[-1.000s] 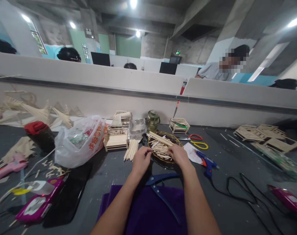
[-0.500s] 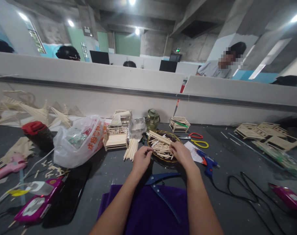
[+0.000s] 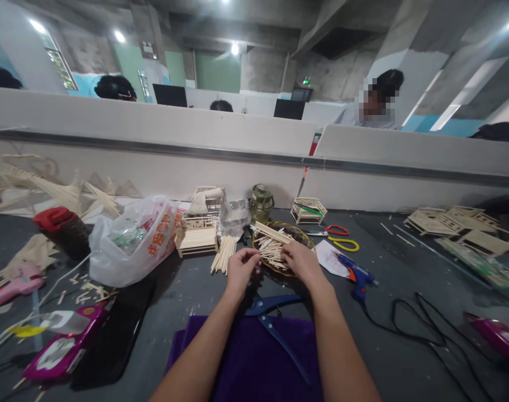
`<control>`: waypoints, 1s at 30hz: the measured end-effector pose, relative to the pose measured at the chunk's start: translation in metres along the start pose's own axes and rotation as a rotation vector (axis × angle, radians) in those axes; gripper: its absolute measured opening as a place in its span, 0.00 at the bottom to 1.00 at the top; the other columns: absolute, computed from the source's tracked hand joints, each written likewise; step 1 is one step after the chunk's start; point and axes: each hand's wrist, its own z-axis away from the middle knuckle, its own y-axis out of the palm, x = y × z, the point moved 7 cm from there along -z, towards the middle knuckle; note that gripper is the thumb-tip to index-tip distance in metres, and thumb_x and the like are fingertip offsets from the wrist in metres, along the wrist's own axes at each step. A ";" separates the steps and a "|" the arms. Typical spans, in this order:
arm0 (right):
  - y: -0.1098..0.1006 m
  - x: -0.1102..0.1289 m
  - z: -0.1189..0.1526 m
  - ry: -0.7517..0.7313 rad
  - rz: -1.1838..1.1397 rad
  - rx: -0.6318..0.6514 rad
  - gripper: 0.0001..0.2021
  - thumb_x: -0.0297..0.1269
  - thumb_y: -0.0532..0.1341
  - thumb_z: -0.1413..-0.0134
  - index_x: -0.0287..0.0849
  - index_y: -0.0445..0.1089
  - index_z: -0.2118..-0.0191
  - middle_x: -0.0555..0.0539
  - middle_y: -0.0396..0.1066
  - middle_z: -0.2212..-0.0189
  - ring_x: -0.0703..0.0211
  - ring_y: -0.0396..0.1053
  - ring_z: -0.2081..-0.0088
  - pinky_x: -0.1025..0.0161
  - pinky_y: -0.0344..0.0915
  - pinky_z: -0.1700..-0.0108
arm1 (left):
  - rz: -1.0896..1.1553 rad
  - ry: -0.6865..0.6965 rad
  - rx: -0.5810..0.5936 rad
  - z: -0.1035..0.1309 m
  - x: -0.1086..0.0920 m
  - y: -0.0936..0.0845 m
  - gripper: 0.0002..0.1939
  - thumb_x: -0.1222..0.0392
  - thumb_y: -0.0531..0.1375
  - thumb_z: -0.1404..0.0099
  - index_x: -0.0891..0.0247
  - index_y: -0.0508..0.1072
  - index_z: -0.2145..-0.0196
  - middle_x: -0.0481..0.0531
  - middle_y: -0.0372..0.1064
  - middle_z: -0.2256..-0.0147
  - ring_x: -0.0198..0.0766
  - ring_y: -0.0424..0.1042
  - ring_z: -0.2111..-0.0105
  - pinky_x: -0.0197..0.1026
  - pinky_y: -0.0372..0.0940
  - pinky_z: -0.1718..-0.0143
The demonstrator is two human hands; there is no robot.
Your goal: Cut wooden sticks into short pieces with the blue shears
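Observation:
A round wicker basket (image 3: pixel 308 233) with a yellowish rim holds a heap of short wooden sticks (image 3: pixel 270 245). My right hand (image 3: pixel 301 259) reaches over its right side, fingers curled down and closed on sticks in the heap. At the basket's left edge is my left hand (image 3: pixel 241 268), thumb and fingertips pinched together; whatever lies between them is too small to make out. Left of that hand lies a bundle of longer wooden sticks (image 3: pixel 224 254). Blue-handled cutters (image 3: pixel 275 321) rest below both hands on a folded purple cloth (image 3: pixel 246 363).
Small stick-built furniture models (image 3: pixel 198 237) stand behind, beside a plastic bag (image 3: pixel 132 245) and a green jar (image 3: pixel 261 204). Scissors (image 3: pixel 342 244) and a blue glue gun (image 3: pixel 357 273) with a trailing cord lie right. A phone (image 3: pixel 115 335) lies left. Other people sit beyond the partition (image 3: pixel 153 120).
My right hand has shifted slightly left, deeper over the sticks in the basket. My left hand stays pinched at the basket's edge. The person behind the partition has leaned left.

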 end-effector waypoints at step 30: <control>0.003 0.030 0.006 0.016 -1.219 0.117 0.10 0.43 0.61 0.50 0.42 0.68 0.66 0.53 0.68 0.76 0.67 0.60 0.77 0.69 0.54 0.74 | 0.096 -0.039 0.080 0.013 -0.009 0.018 0.20 0.50 0.67 0.50 0.68 0.77 0.63 0.51 0.71 0.73 0.31 0.66 0.76 0.31 0.63 0.80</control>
